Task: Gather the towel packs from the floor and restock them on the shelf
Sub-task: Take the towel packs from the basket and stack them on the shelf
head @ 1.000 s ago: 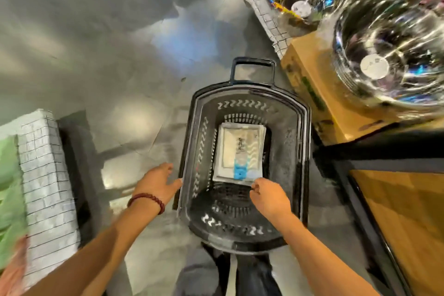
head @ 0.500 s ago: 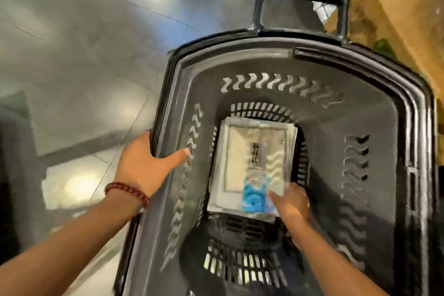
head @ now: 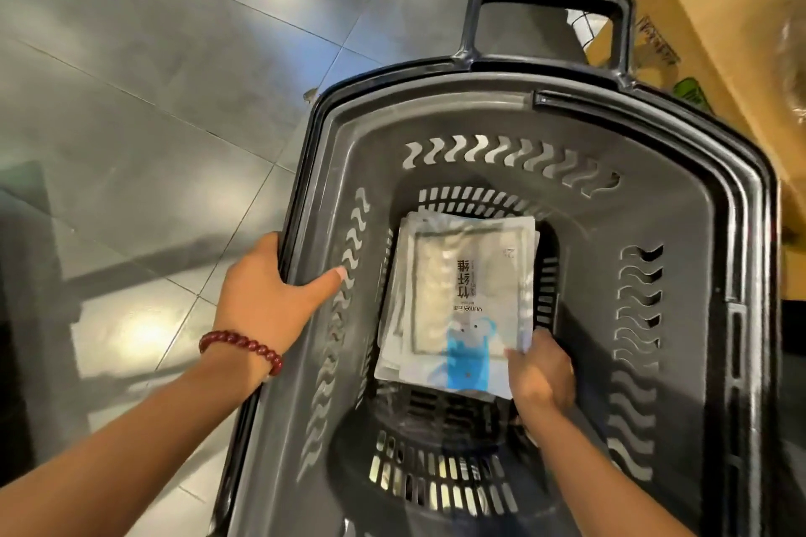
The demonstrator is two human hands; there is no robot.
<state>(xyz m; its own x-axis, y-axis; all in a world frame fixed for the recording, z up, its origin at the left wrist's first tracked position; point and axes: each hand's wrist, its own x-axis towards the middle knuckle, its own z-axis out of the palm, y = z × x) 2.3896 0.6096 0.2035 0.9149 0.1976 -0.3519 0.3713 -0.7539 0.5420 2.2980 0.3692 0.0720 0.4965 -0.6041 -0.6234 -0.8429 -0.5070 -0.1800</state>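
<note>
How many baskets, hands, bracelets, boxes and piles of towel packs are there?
basket: 1
hands: 2, left hand and right hand
bracelet: 1
cardboard box: 1
pile of towel packs: 1
Total: 6

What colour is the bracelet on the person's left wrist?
The bracelet is dark red, made of round beads; the head view shows it.

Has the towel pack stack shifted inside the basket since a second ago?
No. The towel packs lie against the same far slotted end of the basket floor; the right hand grips their near right corner.
</note>
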